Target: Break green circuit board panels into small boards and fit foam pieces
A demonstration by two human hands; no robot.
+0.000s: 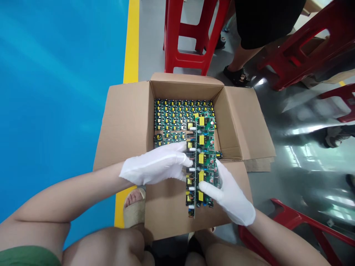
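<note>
Both my hands wear white gloves and hold green circuit boards (206, 147) with yellow transformers above the open cardboard box (183, 88). My left hand (159, 162) grips the boards from the left, its thumb on a panel seen nearly edge-on. From the right, my right hand (230, 192) is wrapped round them, thumb across the front. How many panels are in the grip I cannot tell. Below, inside the box, rows of similar circuit boards (169, 114) lie flat; my hands and the held boards hide part of them.
The box's flaps are folded out, the near flap (172, 210) under my hands. A red stool (191, 57) stands behind the box; others are at the right. Another person's foot in a black shoe (235, 75) is just beyond the box. Blue floor (61, 74) with a yellow stripe (131, 44) lies left.
</note>
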